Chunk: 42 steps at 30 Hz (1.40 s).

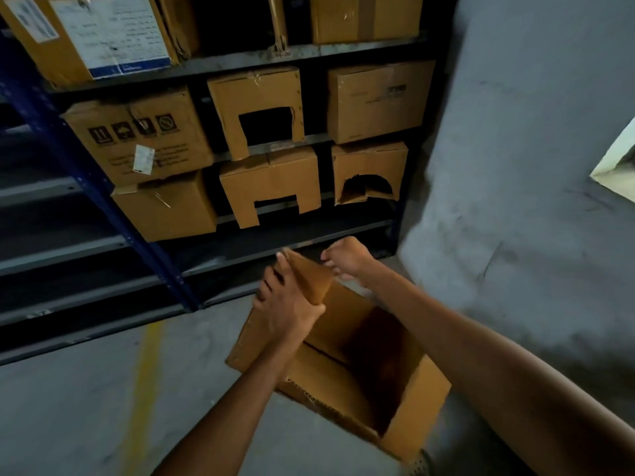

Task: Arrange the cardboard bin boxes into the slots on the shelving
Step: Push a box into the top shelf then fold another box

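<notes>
An open cardboard bin box [405,400] sits tilted in front of me above the concrete floor, its hollow inside facing up. My left hand [287,304] grips the box's far flap [309,276], fingers wrapped round its edge. My right hand [345,257] pinches the same far edge from the right side. Behind stands the dark metal shelving [261,56] with several cardboard boxes in its slots, some with cut-out fronts [264,113]. The lowest shelf level [275,242], straight beyond my hands, holds nothing.
A blue upright post [103,190] of the shelving runs diagonally at left, with bare grey shelves [51,255] beyond it. A grey wall [532,166] closes the right side. A yellow line [144,389] marks the floor at left.
</notes>
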### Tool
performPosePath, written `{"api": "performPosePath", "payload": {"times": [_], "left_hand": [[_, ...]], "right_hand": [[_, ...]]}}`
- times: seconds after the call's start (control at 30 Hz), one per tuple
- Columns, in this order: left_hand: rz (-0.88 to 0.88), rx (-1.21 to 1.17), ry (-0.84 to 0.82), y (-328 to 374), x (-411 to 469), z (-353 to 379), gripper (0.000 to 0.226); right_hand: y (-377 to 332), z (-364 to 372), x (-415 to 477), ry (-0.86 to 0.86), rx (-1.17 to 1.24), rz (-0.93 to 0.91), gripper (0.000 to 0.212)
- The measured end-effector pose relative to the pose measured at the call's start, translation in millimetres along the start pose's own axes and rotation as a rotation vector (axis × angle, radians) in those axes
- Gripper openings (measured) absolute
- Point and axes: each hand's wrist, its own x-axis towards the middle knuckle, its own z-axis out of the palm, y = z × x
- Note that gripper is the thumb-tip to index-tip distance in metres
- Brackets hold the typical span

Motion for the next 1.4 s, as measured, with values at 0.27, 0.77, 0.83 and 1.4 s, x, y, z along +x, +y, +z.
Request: {"api": "performPosePath", "payload": {"times": [0.27,0.77,0.83,1.4], "left_hand": [[-0.641,-0.240,-0.022,-49.3,45.7,-5.5,0.134],[-0.456,-0.149,0.015,-53.3,36.5,-25.5,0.143],[-0.432,-0.150,0.066,-42.8,41.9,-38.0,0.142],[0.031,-0.527,0.475,142.5,94.5,-273.5,0.132]], "right_hand": [[71.1,-23.2,5.3,0.278,-0.608,0.105,0.067],[140.0,-18.1,9.2,0.326,-0.250,0.231,0.099],[125.0,-22.2,6.0,0.419,-0.256,0.170,0.085],[-117.9,-230.5,-114.3,1.105,-0.185,-0.305,0.076]]}}
